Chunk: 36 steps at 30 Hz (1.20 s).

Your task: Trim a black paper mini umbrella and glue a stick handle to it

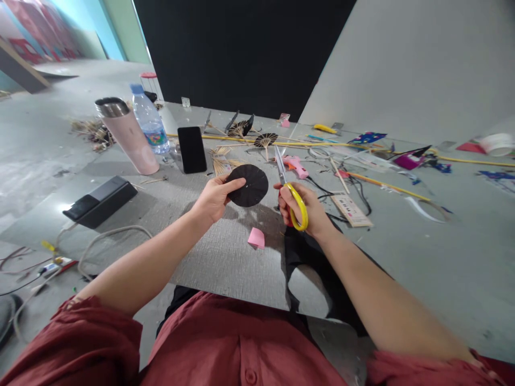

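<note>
My left hand (pixel 215 197) pinches the left edge of a round black disc (pixel 251 187), thumb on top and fingers underneath. Faint lines run out from the disc's middle. To the right, my right hand (pixel 303 206) grips scissors (pixel 298 206) with yellow and red handles. Their blades point up and away from me, apart from the disc, and look closed. Below the disc lies a small pink paper piece (pixel 256 238). A black sheet (pixel 309 257) with a round cut-out lies under my right forearm.
A pink tumbler (pixel 131 139), a water bottle (pixel 148 120) and an upright phone (pixel 192 150) stand at the left. Behind my hands are a pink glue gun (pixel 296 166), thin sticks and small ribbed fan shapes (pixel 265 140). A dark stand (pixel 102 201) lies left, near cables.
</note>
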Motion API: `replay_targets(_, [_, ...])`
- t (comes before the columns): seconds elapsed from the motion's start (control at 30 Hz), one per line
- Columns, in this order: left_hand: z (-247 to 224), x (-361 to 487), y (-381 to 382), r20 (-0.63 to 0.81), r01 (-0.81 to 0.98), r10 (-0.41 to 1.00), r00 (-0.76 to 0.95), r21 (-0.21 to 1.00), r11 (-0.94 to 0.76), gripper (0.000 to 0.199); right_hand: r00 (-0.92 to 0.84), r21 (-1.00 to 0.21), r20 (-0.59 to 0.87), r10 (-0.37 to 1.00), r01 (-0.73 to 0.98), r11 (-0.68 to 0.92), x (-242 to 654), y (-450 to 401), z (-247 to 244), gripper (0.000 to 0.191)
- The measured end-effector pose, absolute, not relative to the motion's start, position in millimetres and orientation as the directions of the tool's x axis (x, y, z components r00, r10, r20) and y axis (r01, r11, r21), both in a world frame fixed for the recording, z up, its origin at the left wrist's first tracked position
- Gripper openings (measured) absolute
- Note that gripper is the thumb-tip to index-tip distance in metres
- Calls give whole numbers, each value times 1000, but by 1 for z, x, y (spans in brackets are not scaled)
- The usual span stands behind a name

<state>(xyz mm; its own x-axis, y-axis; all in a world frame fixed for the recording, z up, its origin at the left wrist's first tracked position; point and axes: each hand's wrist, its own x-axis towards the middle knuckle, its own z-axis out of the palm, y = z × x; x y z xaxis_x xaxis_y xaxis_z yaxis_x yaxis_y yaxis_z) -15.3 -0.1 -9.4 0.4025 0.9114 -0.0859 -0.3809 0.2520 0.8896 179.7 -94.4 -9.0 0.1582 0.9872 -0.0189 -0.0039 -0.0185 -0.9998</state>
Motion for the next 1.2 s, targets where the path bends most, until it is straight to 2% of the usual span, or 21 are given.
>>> replay_targets(0.4, [-5,-15,-5,-48,-346,925,376,919,189,25,161,-998,16,987,55,7,182,-93,-10,59])
replay_targets(0.6, [-4,-15,-5,7,-311,936,352,944,110,23,72,-987,38,997,159,26,184,-96,-6,61])
replay_targets(0.73, [-3,-18,-1,-30,-256,919,394,956,141,24,-95,-968,11,995,250,34,189,-98,0,56])
replay_targets(0.83, [-1,-22,3,-78,-197,906,417,965,174,24,-156,-966,-18,988,258,23,191,-99,2,53])
replay_targets(1.2, [3,-25,1,-136,-115,848,512,968,225,22,-123,-941,-86,989,335,-40,191,-102,11,51])
